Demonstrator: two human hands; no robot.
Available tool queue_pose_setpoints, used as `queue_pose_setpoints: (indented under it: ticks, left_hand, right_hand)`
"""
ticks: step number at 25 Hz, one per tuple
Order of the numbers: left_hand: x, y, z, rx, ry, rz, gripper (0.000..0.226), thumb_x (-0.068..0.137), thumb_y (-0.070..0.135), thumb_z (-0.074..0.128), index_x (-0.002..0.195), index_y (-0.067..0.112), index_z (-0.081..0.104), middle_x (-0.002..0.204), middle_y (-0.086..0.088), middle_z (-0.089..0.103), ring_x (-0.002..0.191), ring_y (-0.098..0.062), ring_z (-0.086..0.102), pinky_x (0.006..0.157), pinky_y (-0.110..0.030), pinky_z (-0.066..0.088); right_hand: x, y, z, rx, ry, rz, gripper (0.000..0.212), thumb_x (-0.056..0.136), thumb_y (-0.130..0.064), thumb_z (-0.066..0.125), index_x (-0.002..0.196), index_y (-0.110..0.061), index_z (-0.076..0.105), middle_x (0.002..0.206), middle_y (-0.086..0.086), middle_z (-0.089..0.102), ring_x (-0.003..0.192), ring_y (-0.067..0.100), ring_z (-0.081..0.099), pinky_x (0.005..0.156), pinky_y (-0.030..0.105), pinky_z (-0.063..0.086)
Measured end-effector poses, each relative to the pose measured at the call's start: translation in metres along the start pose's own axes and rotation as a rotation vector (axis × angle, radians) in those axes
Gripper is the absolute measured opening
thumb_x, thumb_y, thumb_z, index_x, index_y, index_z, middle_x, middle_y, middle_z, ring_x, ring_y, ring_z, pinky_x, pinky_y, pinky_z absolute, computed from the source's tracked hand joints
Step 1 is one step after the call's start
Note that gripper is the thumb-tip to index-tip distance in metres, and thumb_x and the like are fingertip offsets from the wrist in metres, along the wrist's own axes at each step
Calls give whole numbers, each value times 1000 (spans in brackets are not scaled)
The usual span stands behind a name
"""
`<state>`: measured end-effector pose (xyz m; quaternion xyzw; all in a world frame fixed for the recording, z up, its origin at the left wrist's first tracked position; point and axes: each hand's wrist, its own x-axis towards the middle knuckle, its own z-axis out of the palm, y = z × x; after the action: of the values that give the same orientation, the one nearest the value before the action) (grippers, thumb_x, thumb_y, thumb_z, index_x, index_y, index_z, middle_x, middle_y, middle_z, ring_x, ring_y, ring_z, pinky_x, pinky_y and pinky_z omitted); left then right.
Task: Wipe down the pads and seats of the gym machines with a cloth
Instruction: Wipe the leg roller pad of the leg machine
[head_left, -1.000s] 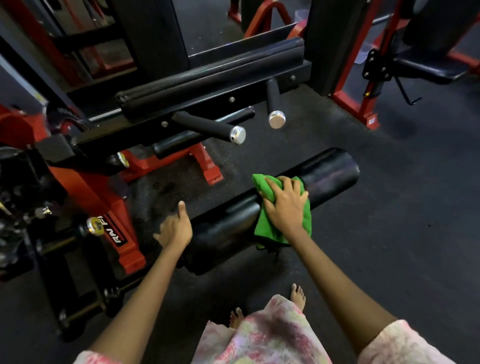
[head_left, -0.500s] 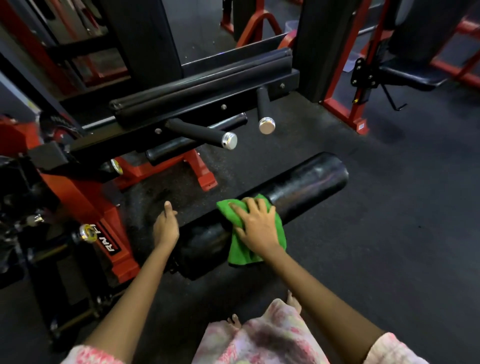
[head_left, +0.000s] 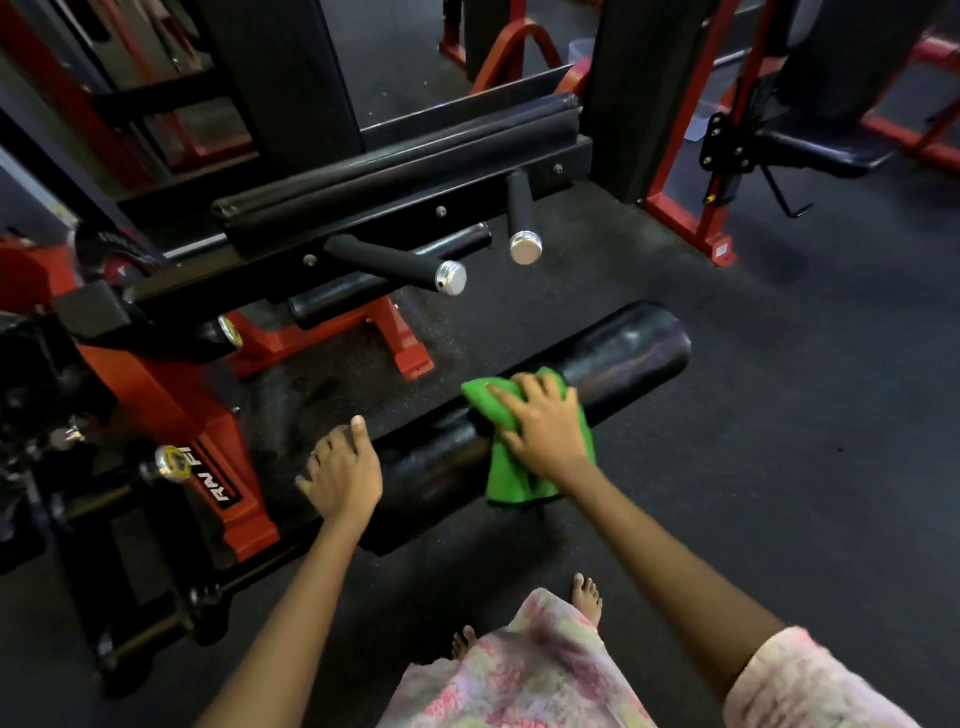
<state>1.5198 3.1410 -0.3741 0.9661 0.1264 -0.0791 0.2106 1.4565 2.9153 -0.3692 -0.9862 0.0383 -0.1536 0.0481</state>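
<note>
From the head camera, you're standing over a long black roller pad (head_left: 613, 364), low to the floor and running diagonally from lower left to upper right. Its vinyl skin is glossy toward the far rounded end, duller and scuffed nearer you.

Your right hand (head_left: 545, 428) is flat on top of a bright green cloth (head_left: 511, 475), fingers spread and pressing it onto the roller about midway along. The cloth drapes over the near side of the pad, a crumpled fold hanging below your wrist, a corner poking out past your fingertips.

Your left hand (head_left: 343, 475) rests on the roller's near end, fingers loosely extended, thumb pointing up, holding nothing.

Behind the roller, two black handles with silver end caps (head_left: 452, 278) jut toward you from the machine's black crossbar, and a long flat black pad (head_left: 395, 171) sits on top of that bar. A red frame (head_left: 208, 431) with white lettering stands at left, just beside your left hand.

Upper right, another machine's black seat (head_left: 821, 150) is bolted to a red upright, well apart from you.

Your bare toes (head_left: 587, 595) show below on the dark rubber floor (head_left: 779, 415), under a pale floral garment (head_left: 535, 670). No containers are clear enough to make out.
</note>
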Motion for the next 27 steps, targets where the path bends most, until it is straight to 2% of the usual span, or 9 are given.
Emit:
queue_pose_setpoints:
  ticks: [3, 5, 8, 11, 16, 18, 21, 24, 27]
  left_hand:
    - [6, 4, -2, 19, -62, -50, 63, 99, 51, 12, 135, 12, 46, 143, -17, 41, 132, -37, 34, 109, -56, 18]
    - [14, 6, -5, 15, -131, -99, 65, 98, 52, 10, 136, 12, 44, 143, -19, 39, 132, -39, 33, 108, -55, 18]
    - [33, 6, -3, -58, -237, -173, 72, 96, 57, 8, 140, 10, 41, 145, -20, 36, 133, -38, 34, 112, -50, 21]
    - [40, 10, -2, -146, -315, -234, 76, 98, 56, 11, 138, -1, 40, 146, -24, 35, 134, -37, 34, 112, -43, 24]
    - [40, 13, -7, -236, -280, -232, 72, 100, 50, 16, 133, -7, 44, 142, -27, 39, 131, -38, 38, 109, -41, 27]
    - [41, 9, -7, -185, -127, -117, 66, 99, 49, 21, 124, -2, 54, 131, -26, 51, 121, -39, 47, 105, -46, 33]
    - [6, 15, 3, -36, 142, 227, 50, 98, 41, 38, 120, 1, 57, 123, -23, 57, 117, -38, 51, 104, -50, 33]
    - [-39, 30, 21, 142, 169, 409, 61, 96, 49, 29, 131, 4, 49, 140, -17, 46, 134, -32, 36, 110, -52, 18]
    - [-39, 38, 17, 216, 74, 348, 67, 96, 54, 22, 142, 7, 36, 151, -14, 30, 142, -31, 19, 113, -54, 9]
  right_hand:
    - [14, 24, -3, 69, -69, 182, 48, 81, -43, 53, 126, -25, 57, 121, 9, 53, 110, 36, 46, 85, 49, 36]
    - [14, -2, -4, 84, -48, 277, 43, 81, -42, 59, 120, -25, 59, 119, 7, 53, 110, 34, 46, 86, 50, 35]
    - [-4, -49, 2, 65, -54, -16, 57, 63, -43, 74, 116, -27, 62, 111, 6, 58, 101, 31, 54, 80, 48, 43]
    - [3, -21, -3, 17, -78, -245, 66, 65, -42, 74, 128, -30, 55, 118, 6, 57, 105, 31, 52, 82, 46, 43]
    - [31, 77, -15, 3, -128, 274, 47, 89, -45, 50, 133, -28, 47, 127, 6, 45, 116, 31, 37, 91, 44, 33]
    - [30, 79, -16, 15, -80, 391, 44, 89, -44, 50, 129, -27, 50, 125, 7, 45, 114, 31, 37, 89, 45, 33]
    - [18, 29, -11, 23, -64, 395, 43, 81, -42, 59, 122, -26, 56, 120, 8, 51, 109, 33, 43, 86, 48, 35]
    - [-5, -17, -3, 68, -40, 200, 52, 65, -38, 74, 114, -25, 63, 111, 9, 59, 99, 35, 54, 78, 52, 44]
    - [-3, 6, -5, 5, -58, 52, 60, 65, -37, 75, 122, -27, 60, 114, 10, 58, 99, 35, 54, 78, 48, 44]
